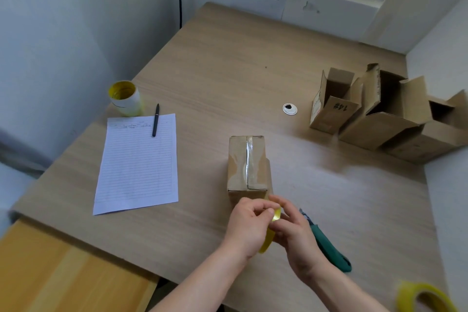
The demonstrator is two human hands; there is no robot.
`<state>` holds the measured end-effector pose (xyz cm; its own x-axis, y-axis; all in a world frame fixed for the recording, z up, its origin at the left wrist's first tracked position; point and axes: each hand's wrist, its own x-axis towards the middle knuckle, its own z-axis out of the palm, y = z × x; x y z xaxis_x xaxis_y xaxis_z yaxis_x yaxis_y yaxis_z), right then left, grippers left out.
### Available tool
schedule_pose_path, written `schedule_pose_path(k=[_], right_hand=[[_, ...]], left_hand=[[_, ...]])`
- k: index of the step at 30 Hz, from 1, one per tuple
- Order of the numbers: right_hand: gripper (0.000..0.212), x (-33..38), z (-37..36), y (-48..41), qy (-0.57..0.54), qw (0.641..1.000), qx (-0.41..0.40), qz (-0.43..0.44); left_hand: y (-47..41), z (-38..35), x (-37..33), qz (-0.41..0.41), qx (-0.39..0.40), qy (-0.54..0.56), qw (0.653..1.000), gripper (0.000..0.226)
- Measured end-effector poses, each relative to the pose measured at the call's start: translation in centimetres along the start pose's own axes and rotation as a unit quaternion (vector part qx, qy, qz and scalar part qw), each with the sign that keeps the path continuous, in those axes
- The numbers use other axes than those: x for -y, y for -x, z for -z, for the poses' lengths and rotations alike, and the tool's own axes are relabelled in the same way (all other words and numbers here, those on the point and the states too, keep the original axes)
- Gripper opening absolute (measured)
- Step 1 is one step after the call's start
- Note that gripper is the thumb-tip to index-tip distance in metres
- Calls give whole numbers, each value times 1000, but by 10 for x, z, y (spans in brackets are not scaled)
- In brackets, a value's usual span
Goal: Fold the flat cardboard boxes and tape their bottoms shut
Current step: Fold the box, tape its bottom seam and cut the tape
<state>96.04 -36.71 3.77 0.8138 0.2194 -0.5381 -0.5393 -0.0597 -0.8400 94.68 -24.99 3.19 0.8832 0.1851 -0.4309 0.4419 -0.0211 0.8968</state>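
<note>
L hand (247,225) & R hand (296,238) both grip one yellow tape roll (269,239), fingers curled round it. The roll is just in front of a small cardboard box (247,159), which stands taped seam up on the table (228,71). A green cutter (329,246) lies beside the R hand; folded boxes (379,119) stand at far right.

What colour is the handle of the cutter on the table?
Dark green. The head view shows the cutter best, lying just past the right hand.

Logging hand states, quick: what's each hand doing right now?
Left hand: grips the yellow translucent tape roll.
Right hand: pinches the same roll.
</note>
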Motion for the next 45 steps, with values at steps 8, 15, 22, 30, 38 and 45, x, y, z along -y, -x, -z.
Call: schedule_pose_path(k=[8, 15, 22, 30, 38, 45], right_hand=[[27, 8, -3, 4, 33, 996, -65, 43], [20, 5, 3, 3, 95, 986, -107, 85], [16, 7, 10, -3, 188, 970, -131, 74], [21, 18, 14, -3, 287, 956, -32, 47], [14, 32, 13, 7, 284, 958, 45, 20], [28, 30, 9, 19, 297, 951, 78, 34]], left_hand=[[6, 0, 6, -101, -8, -12, 995, 27], [8, -2, 12, -61, -12, 104, 993, 42], [13, 15, 17, -66, -52, 40, 996, 41], [9, 33, 0, -107, 56, -75, 990, 30], [9, 33, -2, -147, 57, -170, 973, 2], [11, 32, 12, -162, 33, -229, 959, 13]])
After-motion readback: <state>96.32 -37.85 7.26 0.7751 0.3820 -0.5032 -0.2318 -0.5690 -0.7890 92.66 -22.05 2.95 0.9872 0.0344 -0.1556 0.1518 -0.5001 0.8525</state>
